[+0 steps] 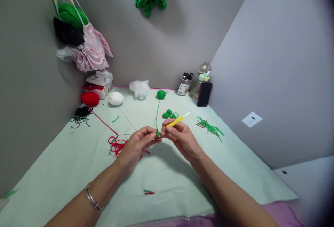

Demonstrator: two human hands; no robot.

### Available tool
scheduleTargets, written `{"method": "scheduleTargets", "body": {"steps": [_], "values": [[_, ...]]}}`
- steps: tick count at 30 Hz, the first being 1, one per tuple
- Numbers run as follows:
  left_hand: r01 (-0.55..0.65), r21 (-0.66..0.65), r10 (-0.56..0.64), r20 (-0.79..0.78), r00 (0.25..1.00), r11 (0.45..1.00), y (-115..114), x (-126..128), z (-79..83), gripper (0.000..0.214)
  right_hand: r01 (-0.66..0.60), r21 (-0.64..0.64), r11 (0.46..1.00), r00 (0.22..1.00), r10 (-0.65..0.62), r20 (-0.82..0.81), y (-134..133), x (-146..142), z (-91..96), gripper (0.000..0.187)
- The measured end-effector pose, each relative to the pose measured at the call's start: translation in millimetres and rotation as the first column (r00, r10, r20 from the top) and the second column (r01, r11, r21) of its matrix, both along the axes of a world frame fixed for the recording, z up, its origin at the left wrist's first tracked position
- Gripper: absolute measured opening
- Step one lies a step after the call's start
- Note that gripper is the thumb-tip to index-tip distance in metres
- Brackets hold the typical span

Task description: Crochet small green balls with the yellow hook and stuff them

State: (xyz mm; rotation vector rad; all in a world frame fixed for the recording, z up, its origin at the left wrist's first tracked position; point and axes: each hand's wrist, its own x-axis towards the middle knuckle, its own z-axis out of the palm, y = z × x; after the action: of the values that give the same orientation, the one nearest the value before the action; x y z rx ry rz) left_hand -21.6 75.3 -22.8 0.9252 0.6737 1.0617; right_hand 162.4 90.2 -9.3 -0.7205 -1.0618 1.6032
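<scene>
The right hand has its fingers pinching the yellow crochet hook, whose long axis slants down toward the left hand. The left fingers pinch the green yarn at the hook's tip, nearer the person than the green yarn ball.

Bright, even light; soft shadows; corners darken and warp.

Left hand and right hand meet, both grips pinched.
</scene>
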Motion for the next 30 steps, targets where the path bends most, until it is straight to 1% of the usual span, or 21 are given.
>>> {"method": "scheduleTargets", "body": {"steps": [4,6,8,11,15,16,18,20,21,23,25,26,27,28,29,30], "values": [[-0.004,0.025,0.005,-0.011,1.000,1.000,-2,3,0.6,0.016,0.031,0.095,0.995,0.997,-0.038,0.067,-3,-3,-3.5,0.022],[0.006,0.033,-0.005,-0.010,1.000,0.999,-4,4,0.8,0.016,0.030,0.155,0.987,0.993,-0.048,0.112,-4,-3,-6.1,0.021],[0.016,0.039,-0.015,-0.008,1.000,0.999,-4,4,1.2,0.017,0.019,0.184,0.983,0.991,-0.044,0.130,-3,-3,-8.2,0.020],[-0.001,0.033,0.001,-0.004,1.000,0.999,-2,1,3.0,0.024,0.011,0.162,0.987,0.995,-0.027,0.098,-2,-3,-7.4,0.020],[-0.081,0.010,0.081,0.036,0.996,0.997,0,-5,7.5,0.041,0.009,0.116,0.993,1.000,-0.012,0.026,-3,-2,0.6,0.021],[-0.081,0.003,0.081,0.059,0.995,0.997,-1,-4,9.0,0.044,0.005,0.113,0.994,1.000,-0.007,0.017,-3,-2,2.6,0.021],[-0.039,-0.030,0.043,0.147,0.988,0.999,-2,-1,13.7,0.048,-0.010,0.116,0.993,1.000,0.008,0.015,-6,-2,5.3,0.021],[0.020,-0.089,0.005,0.278,0.961,0.996,-5,5,22.3,0.051,-0.033,0.135,0.990,0.999,0.030,0.019,-9,-4,6.3,0.021],[0.029,-0.121,0.014,0.338,0.941,0.992,-6,8,28.5,0.050,-0.047,0.149,0.988,0.999,0.044,0.022,-11,-5,6.6,0.021],[-0.017,-0.163,0.086,0.423,0.902,0.986,-7,14,44.5,0.044,-0.087,0.191,0.978,0.996,0.083,0.032,-17,-8,8.0,0.019],[-0.060,-0.155,0.131,0.506,0.852,0.986,-8,18,62.6,0.039,-0.148,0.247,0.958,0.989,0.139,0.053,-24,-10,12.1,0.014],[-0.074,-0.129,0.131,0.518,0.845,0.989,-7,18,71.1,0.038,-0.183,0.277,0.943,0.983,0.171,0.067,-28,-10,15.5,0.012],[-0.098,-0.085,0.127,0.502,0.855,0.992,-6,17,78.6,0.037,-0.212,0.307,0.928,0.977,0.197,0.079,-32,-9,19.9,0.011],[-0.109,-0.027,0.110,0.449,0.887,0.994,-4,15,84.7,0.036,-0.234,0.333,0.913,0.972,0.217,0.089,-36,-8,25.1,0.012],[-0.105,0.049,0.081,0.348,0.934,0.993,-1,12,89.3,0.035,-0.248,0.354,0.902,0.969,0.230,0.093,-40,-7,31.0,0.012],[-0.077,0.130,0.050,0.196,0.979,0.988,2,7,92.4,0.034,-0.253,0.373,0.893,0.967,0.237,0.089,-43,-4,37.2,0.013]]}}
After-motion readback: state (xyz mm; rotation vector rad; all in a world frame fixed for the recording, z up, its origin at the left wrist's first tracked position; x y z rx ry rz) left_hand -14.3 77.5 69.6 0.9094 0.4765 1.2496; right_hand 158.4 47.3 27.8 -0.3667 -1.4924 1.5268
